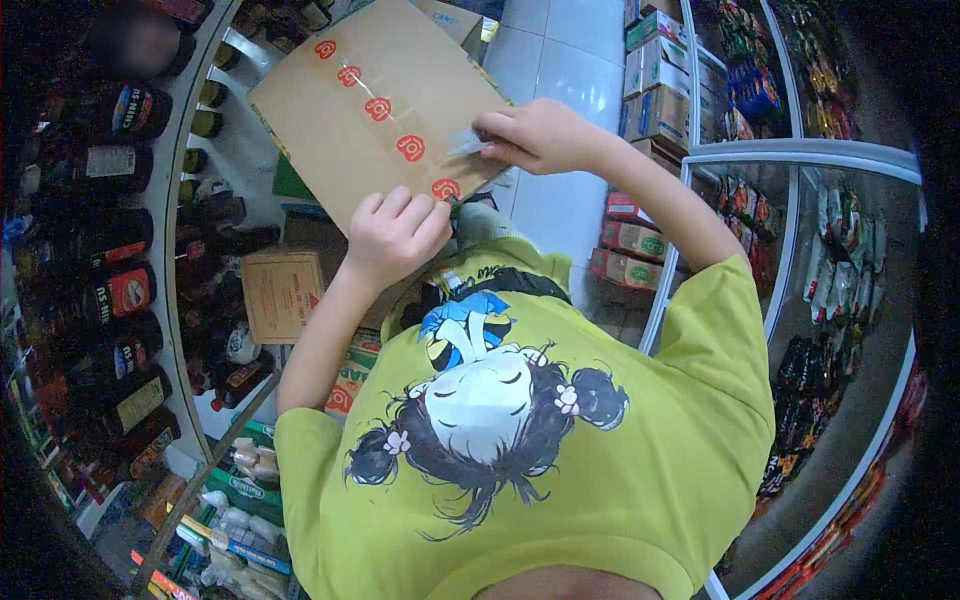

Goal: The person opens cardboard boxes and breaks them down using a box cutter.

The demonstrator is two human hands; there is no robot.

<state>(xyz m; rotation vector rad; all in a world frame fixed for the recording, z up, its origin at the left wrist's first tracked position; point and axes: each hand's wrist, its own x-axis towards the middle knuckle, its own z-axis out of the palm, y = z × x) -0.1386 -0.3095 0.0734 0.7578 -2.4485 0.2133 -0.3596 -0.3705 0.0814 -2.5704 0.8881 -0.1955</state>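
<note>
A large brown cardboard box (320, 110) lies in front of my body, tilted in view. A strip of clear tape with several red round logos (378, 108) runs down its top. My left hand (400, 237) is closed at the box's near edge, its fingers curled beside the lowest logo; the thumb is mostly hidden. Near the right corner, my right hand (537, 137) is closed in a pinch on a whitish translucent strip (466, 143), which looks like tape. A small dark thing shows beside my left fingertips, too small to name.
Shelves of dark bottles (130, 290) stand on the left. A smaller carton (283, 295) sits beside my left forearm. On the right are stacked boxes (657, 115) and glass-fronted shelves with hanging packets (840, 250). Pale floor tiles (580, 80) lie beyond the box.
</note>
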